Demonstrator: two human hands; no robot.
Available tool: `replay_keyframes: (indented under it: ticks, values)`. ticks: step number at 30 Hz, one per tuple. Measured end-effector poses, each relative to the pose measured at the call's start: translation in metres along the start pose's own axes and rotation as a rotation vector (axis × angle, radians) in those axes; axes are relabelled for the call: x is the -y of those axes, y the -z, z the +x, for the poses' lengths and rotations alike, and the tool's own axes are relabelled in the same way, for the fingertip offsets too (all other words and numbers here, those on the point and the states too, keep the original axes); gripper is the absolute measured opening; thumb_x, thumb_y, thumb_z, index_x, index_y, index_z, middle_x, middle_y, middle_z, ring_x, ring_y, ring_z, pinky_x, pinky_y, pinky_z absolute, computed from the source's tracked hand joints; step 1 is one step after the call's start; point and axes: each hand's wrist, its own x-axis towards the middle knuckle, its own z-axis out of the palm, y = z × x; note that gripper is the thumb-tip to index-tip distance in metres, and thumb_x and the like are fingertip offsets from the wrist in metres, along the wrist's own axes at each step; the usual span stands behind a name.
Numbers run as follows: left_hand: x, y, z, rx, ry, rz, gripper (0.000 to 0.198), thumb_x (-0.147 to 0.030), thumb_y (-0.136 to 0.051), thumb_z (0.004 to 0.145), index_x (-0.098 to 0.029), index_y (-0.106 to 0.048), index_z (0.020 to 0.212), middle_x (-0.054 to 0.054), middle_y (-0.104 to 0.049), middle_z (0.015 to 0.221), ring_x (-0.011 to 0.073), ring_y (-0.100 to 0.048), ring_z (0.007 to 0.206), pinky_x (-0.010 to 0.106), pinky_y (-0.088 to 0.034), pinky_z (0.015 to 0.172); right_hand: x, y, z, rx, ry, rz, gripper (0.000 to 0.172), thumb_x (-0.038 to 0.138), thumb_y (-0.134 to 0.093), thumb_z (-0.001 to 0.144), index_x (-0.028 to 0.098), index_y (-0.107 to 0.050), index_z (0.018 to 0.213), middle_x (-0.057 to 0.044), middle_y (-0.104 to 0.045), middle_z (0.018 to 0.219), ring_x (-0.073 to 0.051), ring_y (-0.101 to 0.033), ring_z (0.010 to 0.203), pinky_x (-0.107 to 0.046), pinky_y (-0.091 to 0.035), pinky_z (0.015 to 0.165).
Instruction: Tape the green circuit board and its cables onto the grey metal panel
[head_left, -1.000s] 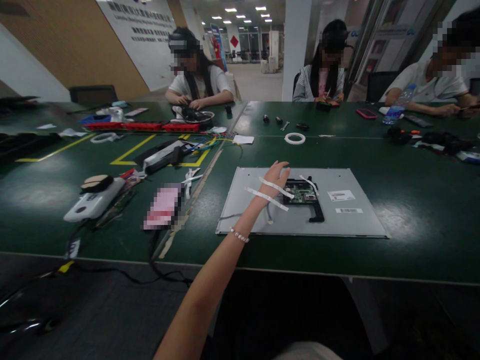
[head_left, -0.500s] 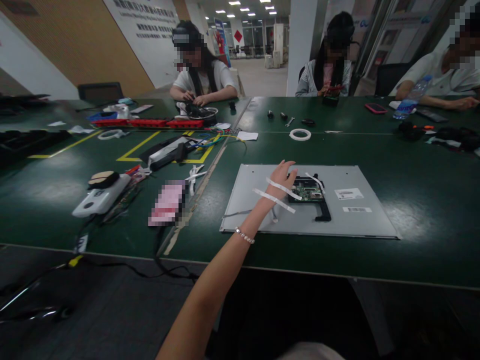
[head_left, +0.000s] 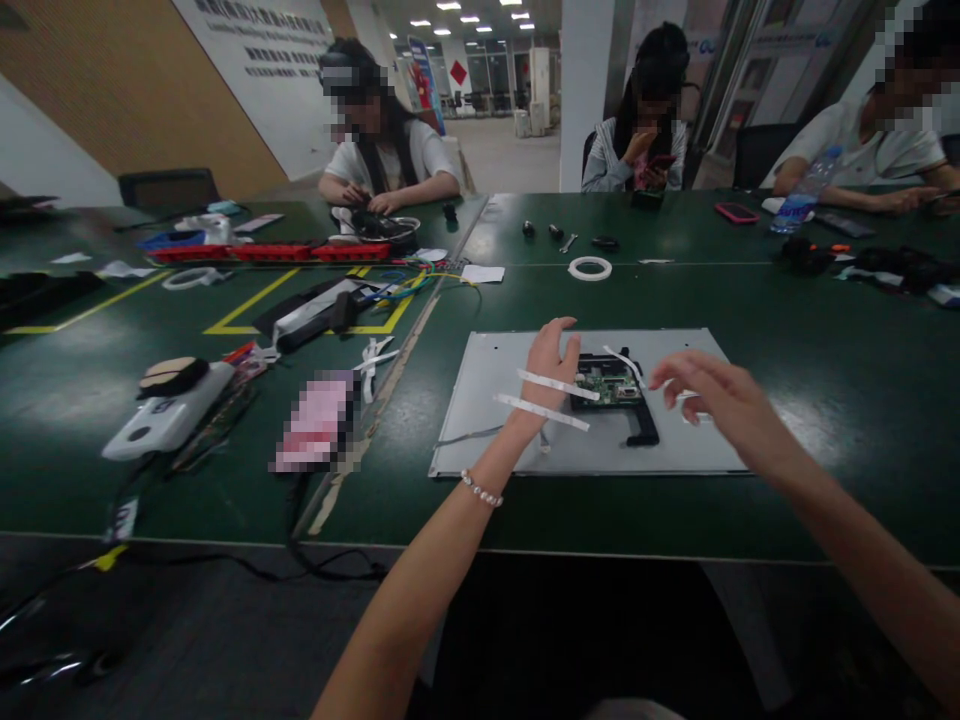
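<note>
A flat grey metal panel lies on the table in front of me. On it sits a black bracket around a green circuit board. My left hand is over the panel at the board's left edge, fingers stretched and thumb apart. Two white tape strips cross the back of that hand and wrist. Another white strip lies over the board's upper right corner. Just right of it hovers my right hand, fingers loosely bent and apart, with nothing seen in them.
A white tape roll and a small wrench lie beyond the panel. To the left are a pink-screened phone, a white device and tape scraps. Several people sit across the table; a water bottle stands far right.
My right hand has come into view from the right, over the panel. My left hand stays by the board. The person across has raised a hand toward the face.
</note>
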Motion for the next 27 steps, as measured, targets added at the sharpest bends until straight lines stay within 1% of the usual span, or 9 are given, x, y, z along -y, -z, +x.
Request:
replay_keyframes:
  ticks: [2,4,8,12,15,17,21,24,27]
  values:
    - [-0.001,-0.003,-0.002,-0.035,-0.017,-0.026,0.028,-0.026,-0.038,0.094,-0.014,-0.052,0.115,0.013,-0.061,0.117,0.0217,-0.055,0.114,0.038,-0.042,0.101,-0.001,-0.015,0.010,0.105,-0.030,0.237,0.036,0.045,-0.035,0.096,0.019,-0.059,0.106,-0.007,-0.066,0.099,-0.013,-0.063,0.074,-0.024,-0.047,0.057]
    - [-0.001,-0.006,-0.003,-0.063,-0.034,-0.037,0.028,-0.027,-0.039,0.094,-0.014,-0.053,0.114,0.014,-0.061,0.116,0.0226,-0.055,0.113,0.040,-0.042,0.100,-0.001,-0.031,0.020,0.205,-0.068,0.427,0.033,0.045,-0.047,0.091,0.019,-0.058,0.106,-0.006,-0.067,0.091,-0.014,-0.063,0.071,-0.024,-0.043,0.053]
    - [-0.001,-0.010,-0.006,-0.073,-0.044,-0.039,0.028,-0.028,-0.038,0.094,-0.015,-0.052,0.114,0.013,-0.061,0.116,0.0228,-0.055,0.112,0.041,-0.043,0.099,0.004,-0.049,0.031,0.282,-0.093,0.530,0.030,0.035,-0.064,0.078,0.019,-0.059,0.103,-0.003,-0.065,0.078,-0.015,-0.062,0.070,-0.023,-0.041,0.052]
    - [0.003,-0.013,-0.007,-0.055,-0.050,0.021,0.028,-0.024,-0.042,0.092,-0.014,-0.052,0.116,0.014,-0.060,0.116,0.0232,-0.055,0.112,0.041,-0.042,0.100,0.002,-0.043,0.030,0.229,-0.109,0.670,0.022,0.033,-0.065,0.076,0.019,-0.060,0.092,-0.001,-0.061,0.076,-0.013,-0.057,0.069,-0.023,-0.042,0.054]
    - [0.007,-0.011,-0.006,-0.031,-0.073,0.089,0.029,-0.019,-0.047,0.087,-0.012,-0.054,0.115,0.015,-0.059,0.117,0.0246,-0.053,0.114,0.042,-0.041,0.100,-0.013,-0.027,0.028,0.201,-0.136,0.754,0.020,0.034,-0.066,0.075,0.020,-0.062,0.089,0.000,-0.060,0.077,-0.011,-0.055,0.070,-0.024,-0.044,0.061]
    - [0.009,-0.008,-0.004,-0.002,-0.066,0.064,0.027,-0.014,-0.048,0.085,-0.013,-0.056,0.110,0.014,-0.061,0.114,0.0234,-0.055,0.111,0.040,-0.042,0.099,-0.029,-0.014,0.025,0.172,-0.180,0.750,0.019,0.033,-0.067,0.074,0.019,-0.063,0.087,0.000,-0.060,0.078,-0.010,-0.053,0.069,-0.024,-0.043,0.062]
    - [0.005,-0.001,0.000,0.160,0.005,-0.192,0.022,-0.012,-0.046,0.084,-0.016,-0.059,0.102,0.006,-0.068,0.093,0.0157,-0.063,0.087,0.030,-0.050,0.080,-0.062,-0.002,0.018,0.211,-0.267,0.635,0.018,0.032,-0.066,0.073,0.018,-0.065,0.084,0.000,-0.059,0.073,-0.008,-0.046,0.061,-0.022,-0.035,0.055]
    - [-0.005,0.001,-0.002,0.342,-0.019,-0.359,0.021,-0.015,-0.043,0.086,-0.016,-0.060,0.099,0.002,-0.066,0.077,0.0113,-0.062,0.068,0.025,-0.050,0.068,-0.080,-0.007,0.014,0.260,-0.272,0.567,0.022,0.035,-0.063,0.074,0.018,-0.063,0.087,0.002,-0.054,0.066,-0.008,-0.043,0.056,-0.021,-0.031,0.051]
    - [-0.015,-0.003,-0.008,0.521,-0.088,-0.415,0.023,-0.015,-0.041,0.087,-0.016,-0.059,0.101,0.001,-0.065,0.074,0.0092,-0.059,0.061,0.024,-0.049,0.064,-0.091,-0.017,0.013,0.233,-0.246,0.484,0.029,0.041,-0.059,0.077,0.018,-0.060,0.095,0.005,-0.050,0.059,-0.009,-0.042,0.052,-0.022,-0.030,0.050]
